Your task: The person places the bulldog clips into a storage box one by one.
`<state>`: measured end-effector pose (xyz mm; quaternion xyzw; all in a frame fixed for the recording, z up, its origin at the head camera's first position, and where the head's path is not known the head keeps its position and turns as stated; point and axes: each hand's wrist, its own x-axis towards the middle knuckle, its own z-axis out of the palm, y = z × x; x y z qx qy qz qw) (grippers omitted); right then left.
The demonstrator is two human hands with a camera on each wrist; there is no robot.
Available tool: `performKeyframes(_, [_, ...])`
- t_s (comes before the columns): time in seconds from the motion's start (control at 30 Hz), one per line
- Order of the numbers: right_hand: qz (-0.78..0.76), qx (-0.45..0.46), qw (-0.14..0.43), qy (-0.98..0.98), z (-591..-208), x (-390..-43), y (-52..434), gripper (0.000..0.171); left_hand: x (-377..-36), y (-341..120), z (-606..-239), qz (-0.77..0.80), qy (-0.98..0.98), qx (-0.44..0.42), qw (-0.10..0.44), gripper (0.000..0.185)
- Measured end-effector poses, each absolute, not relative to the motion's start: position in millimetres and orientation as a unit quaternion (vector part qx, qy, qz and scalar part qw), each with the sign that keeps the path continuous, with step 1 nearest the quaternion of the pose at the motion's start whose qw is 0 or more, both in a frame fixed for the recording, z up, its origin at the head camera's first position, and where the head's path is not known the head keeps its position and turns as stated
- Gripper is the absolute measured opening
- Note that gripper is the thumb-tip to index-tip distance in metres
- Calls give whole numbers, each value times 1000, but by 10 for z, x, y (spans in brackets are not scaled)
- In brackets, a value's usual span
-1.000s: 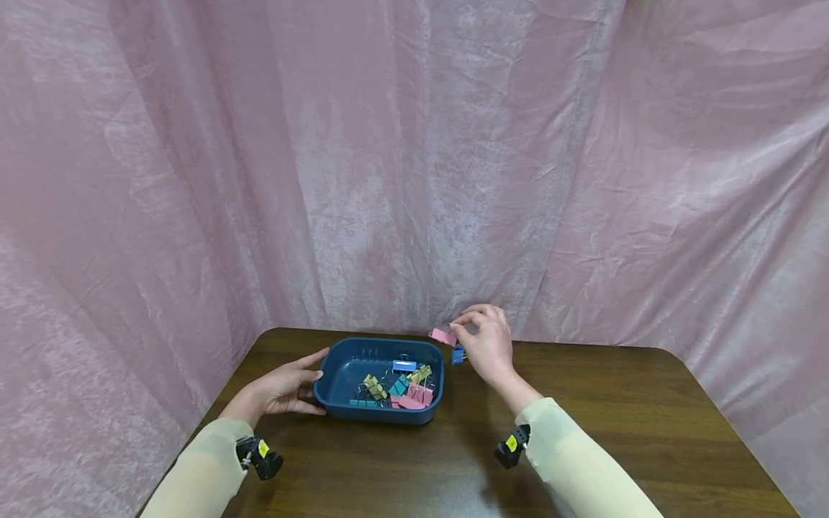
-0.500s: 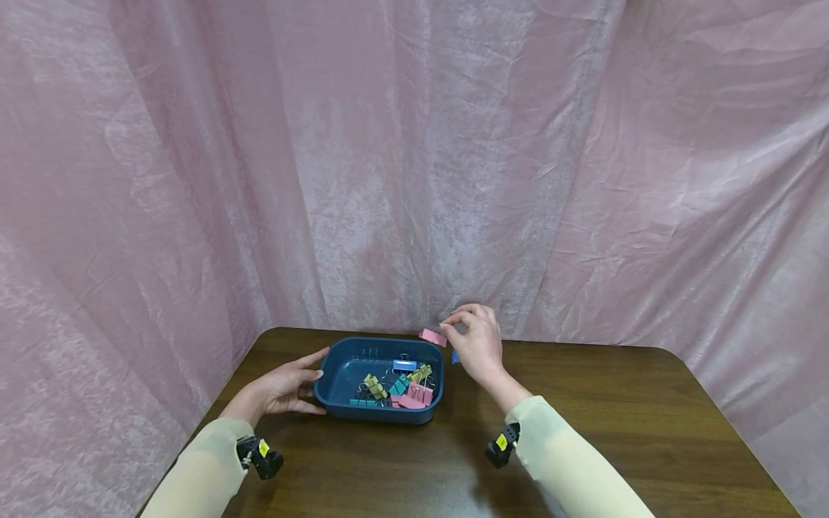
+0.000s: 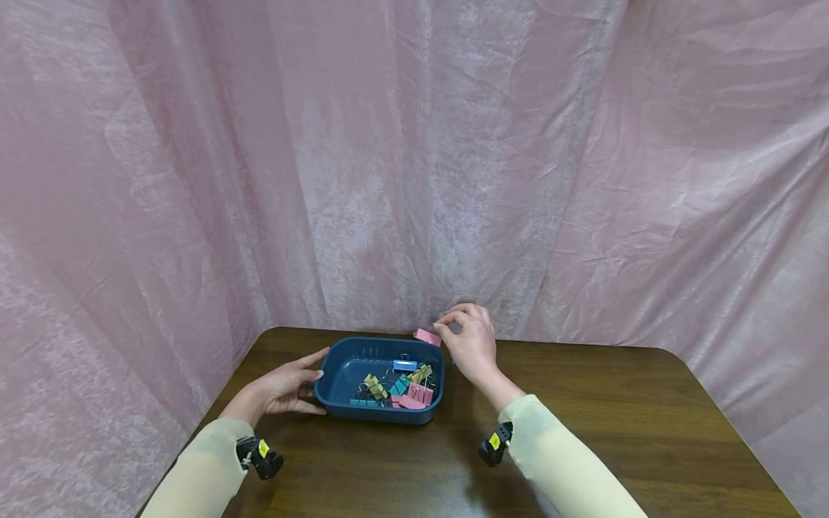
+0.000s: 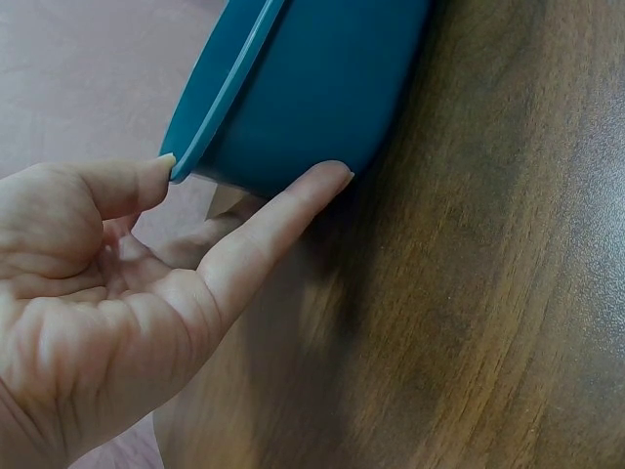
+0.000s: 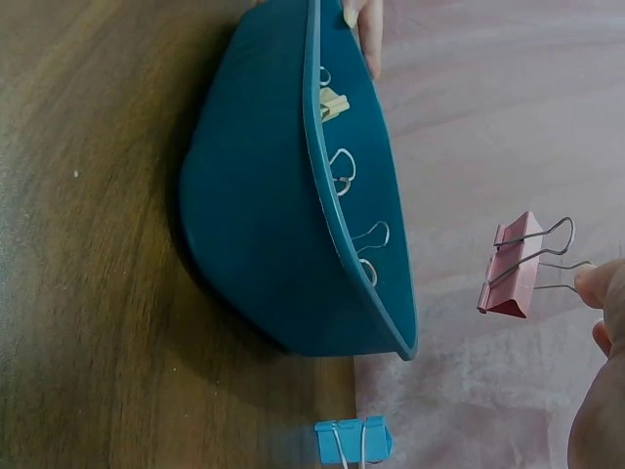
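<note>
A dark teal tray [image 3: 337,409] [image 5: 264,244] [image 4: 303,88] sits on the brown table and holds several coloured binder clips [image 3: 401,385]. My right hand [image 3: 469,342] pinches a pink binder clip [image 3: 427,336] [image 5: 515,267] by its wire handle, just above the tray's far right corner. My left hand [image 3: 285,385] [image 4: 127,283] rests with straight fingers against the tray's left wall, thumb at the rim. A blue binder clip [image 5: 352,440] lies on the table beside the tray, mostly hidden behind my right hand in the head view.
Wrinkled pink cloth [image 3: 414,165] hangs behind and around the table. The wooden tabletop [image 3: 615,410] stretches to the right of the tray. Small black devices are strapped to both wrists [image 3: 259,457] [image 3: 491,444].
My right hand has carried the pink clip leftward, from right of the tray to above its far right corner. The left hand and tray have stayed still.
</note>
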<state>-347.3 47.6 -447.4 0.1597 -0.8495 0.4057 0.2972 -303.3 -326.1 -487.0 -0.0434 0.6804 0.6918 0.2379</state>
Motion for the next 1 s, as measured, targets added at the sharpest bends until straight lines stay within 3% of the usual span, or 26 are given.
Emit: performKeyframes(1.0, [405,149,258,-864,-4452,-3482,174,7,-3028,-3254,-4861,692,681,-45,235,61])
